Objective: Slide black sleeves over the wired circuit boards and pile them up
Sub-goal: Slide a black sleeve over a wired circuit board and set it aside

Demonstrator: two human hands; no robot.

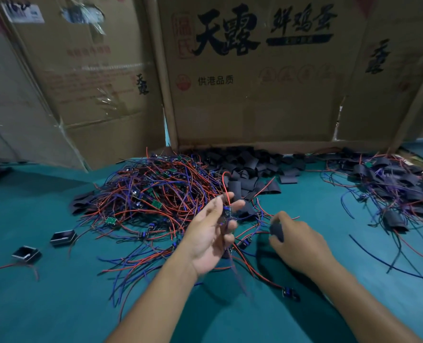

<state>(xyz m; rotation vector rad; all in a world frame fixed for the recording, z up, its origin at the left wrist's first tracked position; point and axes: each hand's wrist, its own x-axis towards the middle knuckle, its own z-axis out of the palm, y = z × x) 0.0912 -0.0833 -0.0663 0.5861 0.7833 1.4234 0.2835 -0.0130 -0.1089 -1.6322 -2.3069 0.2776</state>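
Loose housings (63, 237): at far left we see two small black open-topped parts lying on the teal surface (57, 305), apart from the heaps.
Unsleeved heap (153, 194): left of centre we find the tangle of red and blue wires with small green boards, the stock not yet covered.
Left hand (211, 233): palm up, its fingers are loosely curled round one wired circuit board (227, 212), pinched near the fingertips; a red lead arcs upward from it.
Empty sleeves (250, 167): behind the hands we note the flattened black tubes heaped against the foot of the cardboard.
Right hand (296, 237): knuckles up, it is closed on a single black sleeve (277, 231), held just beside the board but not yet on it.
Step in hand: we judge that the sleeve is about to be threaded. We advise gathering the trailing leads into one bundle, squeezing the sleeve's edges so its mouth opens, feeding the wires first, then drawing the tube along until the board is covered.
Risk: stray leads from the heap may snag and drag neighbours along.
Finished pile (398, 191): at right, sleeved boards with wires trailing lie together.
Room: printed cardboard cartons (255, 82) stand as a wall behind the surface.
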